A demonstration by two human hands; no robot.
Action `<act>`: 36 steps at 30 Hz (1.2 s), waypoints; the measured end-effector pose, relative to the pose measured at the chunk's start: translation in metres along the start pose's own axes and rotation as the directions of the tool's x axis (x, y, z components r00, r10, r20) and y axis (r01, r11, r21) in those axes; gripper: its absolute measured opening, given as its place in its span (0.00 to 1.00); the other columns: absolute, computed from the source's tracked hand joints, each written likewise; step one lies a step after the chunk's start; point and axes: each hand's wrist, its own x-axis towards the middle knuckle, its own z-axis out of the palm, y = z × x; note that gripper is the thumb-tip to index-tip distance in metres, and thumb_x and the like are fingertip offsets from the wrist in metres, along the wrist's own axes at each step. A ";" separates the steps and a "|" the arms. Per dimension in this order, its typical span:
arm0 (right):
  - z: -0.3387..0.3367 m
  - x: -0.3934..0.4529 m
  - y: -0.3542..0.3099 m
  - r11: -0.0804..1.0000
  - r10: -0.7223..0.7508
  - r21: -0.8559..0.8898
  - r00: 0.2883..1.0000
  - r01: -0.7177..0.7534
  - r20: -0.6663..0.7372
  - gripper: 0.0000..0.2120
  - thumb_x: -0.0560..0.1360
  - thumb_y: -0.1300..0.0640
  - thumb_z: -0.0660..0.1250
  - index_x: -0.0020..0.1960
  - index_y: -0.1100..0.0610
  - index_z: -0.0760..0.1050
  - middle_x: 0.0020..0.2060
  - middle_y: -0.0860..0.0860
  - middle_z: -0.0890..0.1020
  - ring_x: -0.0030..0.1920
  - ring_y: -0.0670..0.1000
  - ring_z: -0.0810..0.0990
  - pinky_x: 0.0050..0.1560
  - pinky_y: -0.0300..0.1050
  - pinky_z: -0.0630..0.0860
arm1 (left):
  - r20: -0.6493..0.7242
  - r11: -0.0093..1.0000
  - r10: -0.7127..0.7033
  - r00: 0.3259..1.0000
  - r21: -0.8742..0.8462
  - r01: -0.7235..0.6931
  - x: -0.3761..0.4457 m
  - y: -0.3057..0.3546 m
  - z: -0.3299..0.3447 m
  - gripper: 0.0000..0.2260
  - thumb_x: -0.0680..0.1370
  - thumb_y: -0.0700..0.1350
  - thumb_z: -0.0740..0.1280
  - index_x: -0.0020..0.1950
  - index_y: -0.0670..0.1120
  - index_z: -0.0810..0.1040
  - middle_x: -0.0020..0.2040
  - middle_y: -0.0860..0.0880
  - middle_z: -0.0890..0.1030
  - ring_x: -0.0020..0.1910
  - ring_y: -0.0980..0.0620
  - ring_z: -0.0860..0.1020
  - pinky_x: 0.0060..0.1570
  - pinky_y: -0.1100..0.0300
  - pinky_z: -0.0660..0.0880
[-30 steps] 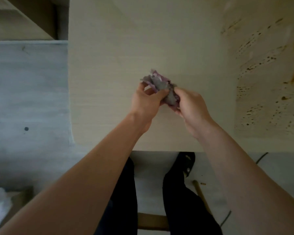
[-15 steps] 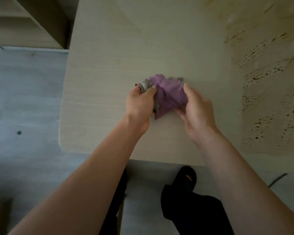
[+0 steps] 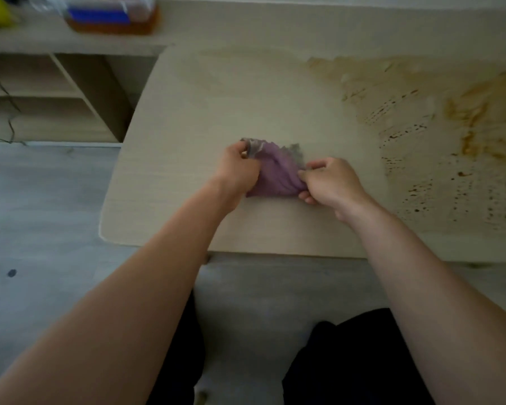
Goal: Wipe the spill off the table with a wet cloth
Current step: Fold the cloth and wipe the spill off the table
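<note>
Your left hand (image 3: pixel 236 168) and right hand (image 3: pixel 330 182) each pinch a side of the purple cloth (image 3: pixel 276 173), which seems to rest on the desk (image 3: pixel 187 135); the brown spill (image 3: pixel 450 135) lies well right of it

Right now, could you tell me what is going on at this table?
A person is holding a purple cloth in both hands on a clean part of the table. The left hand pinches its left edge and the right hand pinches its right edge, as if spreading it. A brown spill covers the table's right side, clear of the cloth, so it has not been wiped there yet.
</note>
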 end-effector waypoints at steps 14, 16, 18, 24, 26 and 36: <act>0.015 0.017 -0.014 0.810 -0.342 -0.489 0.938 0.323 0.054 0.16 0.81 0.52 0.66 0.65 0.58 0.79 0.59 0.60 0.81 0.62 0.62 0.77 0.63 0.51 0.74 | -0.136 0.695 0.073 0.988 0.717 0.047 0.010 -0.025 -0.012 0.20 0.76 0.48 0.67 0.69 0.54 0.75 0.66 0.47 0.78 0.67 0.41 0.72 0.65 0.48 0.66; 0.016 0.020 -0.011 0.790 -0.341 -0.515 0.937 0.332 0.082 0.17 0.81 0.52 0.67 0.66 0.58 0.78 0.59 0.61 0.79 0.62 0.63 0.76 0.64 0.51 0.73 | -0.143 0.724 0.020 0.990 0.685 0.084 0.014 -0.022 -0.013 0.20 0.75 0.48 0.67 0.68 0.54 0.75 0.64 0.48 0.80 0.67 0.42 0.72 0.65 0.48 0.66; 0.015 0.022 -0.009 0.796 -0.337 -0.505 0.937 0.335 0.091 0.17 0.80 0.52 0.67 0.67 0.56 0.78 0.59 0.60 0.79 0.62 0.62 0.76 0.63 0.51 0.74 | -0.140 0.748 -0.002 0.990 0.657 0.094 0.018 -0.019 -0.014 0.14 0.75 0.47 0.68 0.60 0.56 0.78 0.61 0.50 0.81 0.66 0.44 0.73 0.64 0.48 0.66; 0.013 0.010 -0.003 0.826 -0.440 -0.428 0.895 0.368 -0.079 0.09 0.79 0.53 0.69 0.57 0.52 0.83 0.55 0.53 0.81 0.56 0.57 0.79 0.55 0.50 0.77 | -0.121 0.779 0.133 0.984 0.626 -0.028 0.003 -0.014 -0.017 0.08 0.74 0.43 0.68 0.50 0.55 0.75 0.56 0.49 0.80 0.60 0.44 0.74 0.61 0.51 0.67; 0.010 0.002 -0.002 0.826 -0.475 -0.408 0.870 0.388 -0.133 0.10 0.80 0.53 0.68 0.59 0.51 0.84 0.55 0.52 0.85 0.55 0.55 0.82 0.55 0.49 0.78 | -0.097 0.843 0.169 0.981 0.529 -0.093 -0.005 -0.012 -0.021 0.07 0.76 0.42 0.69 0.51 0.51 0.76 0.49 0.49 0.82 0.54 0.44 0.79 0.60 0.47 0.74; -0.011 0.004 -0.052 0.943 -0.246 0.146 0.922 0.299 -0.299 0.03 0.80 0.53 0.69 0.46 0.48 0.79 0.44 0.47 0.85 0.47 0.51 0.84 0.52 0.52 0.81 | -0.089 0.996 0.081 0.993 0.047 -0.077 -0.011 0.037 -0.037 0.10 0.79 0.34 0.69 0.44 0.48 0.74 0.37 0.49 0.78 0.33 0.55 0.75 0.34 0.63 0.73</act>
